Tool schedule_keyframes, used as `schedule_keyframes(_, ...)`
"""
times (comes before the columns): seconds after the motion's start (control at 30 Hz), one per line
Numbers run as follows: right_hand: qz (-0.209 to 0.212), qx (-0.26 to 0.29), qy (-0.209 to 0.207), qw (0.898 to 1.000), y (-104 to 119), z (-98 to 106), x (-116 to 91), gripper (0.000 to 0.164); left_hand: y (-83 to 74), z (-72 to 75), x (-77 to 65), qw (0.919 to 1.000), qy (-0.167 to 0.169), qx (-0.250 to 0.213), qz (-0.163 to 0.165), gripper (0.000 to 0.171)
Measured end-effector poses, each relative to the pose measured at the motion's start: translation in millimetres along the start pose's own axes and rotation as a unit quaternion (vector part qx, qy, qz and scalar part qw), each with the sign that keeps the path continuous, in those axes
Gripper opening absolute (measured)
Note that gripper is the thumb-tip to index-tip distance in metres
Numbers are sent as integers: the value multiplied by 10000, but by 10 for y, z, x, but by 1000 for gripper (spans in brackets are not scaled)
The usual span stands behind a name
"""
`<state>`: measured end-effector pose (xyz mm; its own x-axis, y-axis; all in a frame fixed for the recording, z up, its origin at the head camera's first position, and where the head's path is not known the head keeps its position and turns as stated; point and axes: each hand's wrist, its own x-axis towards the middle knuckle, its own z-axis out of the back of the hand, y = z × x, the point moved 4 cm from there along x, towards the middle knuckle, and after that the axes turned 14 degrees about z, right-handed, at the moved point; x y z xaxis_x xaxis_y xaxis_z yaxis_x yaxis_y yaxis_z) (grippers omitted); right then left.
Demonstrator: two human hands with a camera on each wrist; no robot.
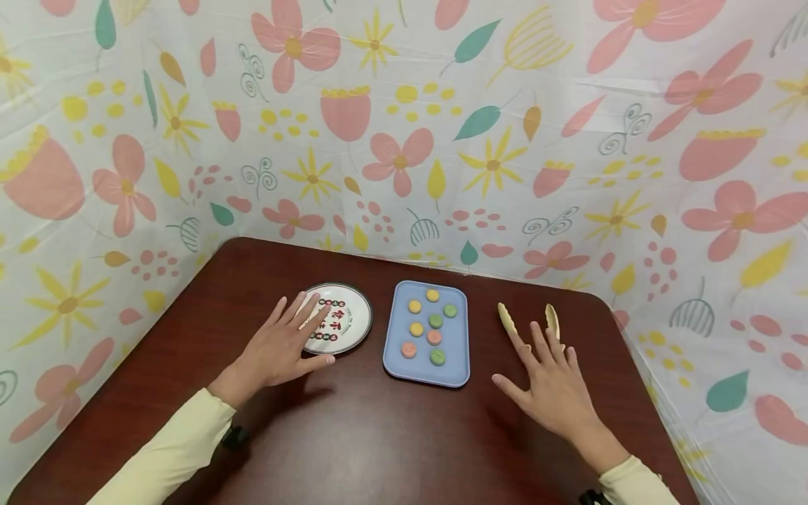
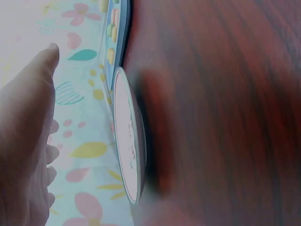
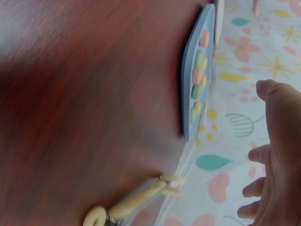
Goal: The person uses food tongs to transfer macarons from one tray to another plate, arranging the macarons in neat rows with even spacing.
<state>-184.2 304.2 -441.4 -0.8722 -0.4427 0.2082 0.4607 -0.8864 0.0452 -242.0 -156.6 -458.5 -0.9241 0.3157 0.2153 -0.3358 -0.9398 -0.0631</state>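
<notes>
In the head view my left hand [image 1: 273,352] hovers, fingers straight and spread, over the left side of a round white plate [image 1: 355,317]. Red characters mark the plate's middle, partly covered by the fingers. The left wrist view shows a gap between this hand [image 2: 28,122] and the plate [image 2: 126,141]. On the right, my other hand [image 1: 555,393] is spread above a pair of pale yellow tongs [image 1: 507,321]. Their tips spread apart; their lower part is hidden by the hand. In the right wrist view, that hand [image 3: 284,155] is apart from the tongs [image 3: 138,200].
Between the hands lies a blue rectangular tray [image 1: 404,369] with several small round pieces in yellow, green and orange-pink. Everything stands on a dark red-brown table [image 1: 353,435]. A flower-printed cloth [image 1: 404,91] hangs behind and along both sides.
</notes>
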Motion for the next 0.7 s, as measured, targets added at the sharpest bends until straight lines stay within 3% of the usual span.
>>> schedule_keyframes(0.23, 21, 22, -182, 9998, -148, 124, -91, 86, 140, 39, 25, 9999, 28, -136, -58, 91)
schedule_keyframes(0.47, -58, 285, -193, 9994, -346, 130, -185, 86, 320, -16, 14, 9983, 453, -307, 216, 91)
schedule_keyframes(0.7, -394, 568, 2, 9976, -490, 55, -252, 87, 488, -136, 14, 9879, 921, -1090, 612, 94)
